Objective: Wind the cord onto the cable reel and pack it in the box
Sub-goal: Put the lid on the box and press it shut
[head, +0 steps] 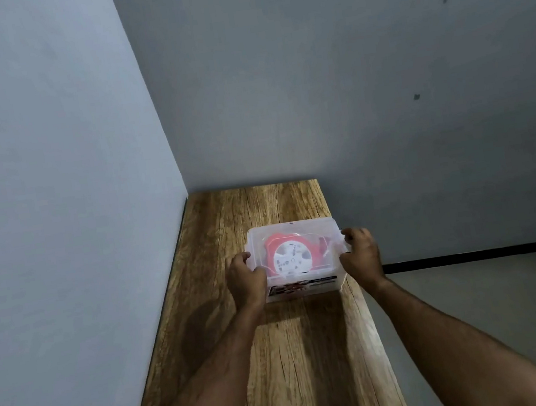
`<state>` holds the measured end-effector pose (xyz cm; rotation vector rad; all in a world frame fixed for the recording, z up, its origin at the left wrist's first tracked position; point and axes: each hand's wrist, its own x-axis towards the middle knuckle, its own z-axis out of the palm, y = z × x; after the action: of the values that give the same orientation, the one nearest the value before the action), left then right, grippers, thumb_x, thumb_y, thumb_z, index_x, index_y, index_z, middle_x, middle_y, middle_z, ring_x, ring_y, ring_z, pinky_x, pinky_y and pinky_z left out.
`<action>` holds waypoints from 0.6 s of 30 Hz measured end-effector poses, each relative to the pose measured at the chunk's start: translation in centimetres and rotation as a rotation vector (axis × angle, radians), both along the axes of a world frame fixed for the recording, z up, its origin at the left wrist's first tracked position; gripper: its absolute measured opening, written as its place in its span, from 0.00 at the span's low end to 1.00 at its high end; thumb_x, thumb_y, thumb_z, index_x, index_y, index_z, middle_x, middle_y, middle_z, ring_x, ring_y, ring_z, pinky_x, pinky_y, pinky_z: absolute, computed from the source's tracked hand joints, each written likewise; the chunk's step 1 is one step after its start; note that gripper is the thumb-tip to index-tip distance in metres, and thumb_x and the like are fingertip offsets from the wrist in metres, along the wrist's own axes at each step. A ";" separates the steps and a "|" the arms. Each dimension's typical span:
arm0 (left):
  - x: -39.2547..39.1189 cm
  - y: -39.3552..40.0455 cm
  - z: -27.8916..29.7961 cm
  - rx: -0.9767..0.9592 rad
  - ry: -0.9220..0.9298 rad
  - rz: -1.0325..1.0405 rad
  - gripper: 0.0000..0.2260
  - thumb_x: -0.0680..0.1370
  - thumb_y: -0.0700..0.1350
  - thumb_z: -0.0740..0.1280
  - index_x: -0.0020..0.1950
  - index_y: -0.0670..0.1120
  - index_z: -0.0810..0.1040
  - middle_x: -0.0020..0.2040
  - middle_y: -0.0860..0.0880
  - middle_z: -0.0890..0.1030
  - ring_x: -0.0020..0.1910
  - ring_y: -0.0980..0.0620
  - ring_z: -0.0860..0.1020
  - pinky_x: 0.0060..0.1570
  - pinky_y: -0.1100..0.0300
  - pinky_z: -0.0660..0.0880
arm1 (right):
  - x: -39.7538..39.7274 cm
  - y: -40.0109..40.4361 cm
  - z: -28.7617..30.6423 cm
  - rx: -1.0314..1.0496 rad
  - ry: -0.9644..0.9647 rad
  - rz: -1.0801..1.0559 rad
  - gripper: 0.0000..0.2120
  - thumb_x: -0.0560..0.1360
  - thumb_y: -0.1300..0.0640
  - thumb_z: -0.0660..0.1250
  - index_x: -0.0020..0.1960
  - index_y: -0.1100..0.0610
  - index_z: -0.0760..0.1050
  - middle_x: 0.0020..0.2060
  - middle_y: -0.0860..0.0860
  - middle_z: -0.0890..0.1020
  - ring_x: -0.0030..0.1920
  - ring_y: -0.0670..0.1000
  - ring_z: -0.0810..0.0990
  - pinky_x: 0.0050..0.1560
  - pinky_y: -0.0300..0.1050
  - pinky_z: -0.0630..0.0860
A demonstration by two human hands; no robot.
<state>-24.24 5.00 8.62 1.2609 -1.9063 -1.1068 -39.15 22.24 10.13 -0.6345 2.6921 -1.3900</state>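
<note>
A clear plastic box (293, 230) with its translucent lid on stands on a narrow wooden table (301, 353). Through the lid I see the red cable reel (271, 245) with its white round face lying flat inside. The cord itself is not visible as a separate thing. My left hand (247, 283) grips the box's left side, thumb on the lid edge. On the opposite side, my right hand (361, 255) holds the right edge with its fingers curled over the lid. A printed label (301, 287) runs along the box's front wall.
The table stands against a grey wall on the left (52, 198) and reaches the back wall (347, 88). Its right edge (375, 325) drops to a grey floor (496, 291). A dark skirting strip (473, 255) runs along the floor at the right.
</note>
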 end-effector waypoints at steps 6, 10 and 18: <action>-0.9 -0.8 -0.1 0.061 -0.049 0.025 0.18 0.77 0.34 0.69 0.66 0.42 0.78 0.63 0.43 0.80 0.60 0.43 0.81 0.53 0.49 0.84 | -1.2 -0.9 0.2 0.130 0.053 0.021 0.19 0.75 0.70 0.67 0.65 0.62 0.77 0.57 0.56 0.76 0.56 0.57 0.78 0.52 0.43 0.74; -2.1 -1.0 -0.2 -0.168 -0.316 -0.058 0.26 0.75 0.42 0.76 0.72 0.43 0.72 0.70 0.42 0.74 0.67 0.43 0.76 0.60 0.48 0.81 | -2.3 -1.5 0.4 0.212 0.029 0.007 0.15 0.78 0.66 0.66 0.64 0.62 0.80 0.55 0.60 0.78 0.56 0.60 0.79 0.52 0.47 0.76; -4.6 -3.6 -0.8 -0.561 -0.586 -0.654 0.34 0.86 0.57 0.54 0.84 0.42 0.46 0.85 0.45 0.48 0.84 0.46 0.47 0.82 0.50 0.44 | -2.8 -3.5 -0.3 0.139 -0.182 0.112 0.18 0.78 0.71 0.57 0.62 0.62 0.80 0.47 0.53 0.81 0.51 0.55 0.82 0.45 0.42 0.73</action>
<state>-28.81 1.36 7.87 0.6815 -2.9305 -0.3910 -41.92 18.73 9.85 -0.6042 2.5411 -1.1613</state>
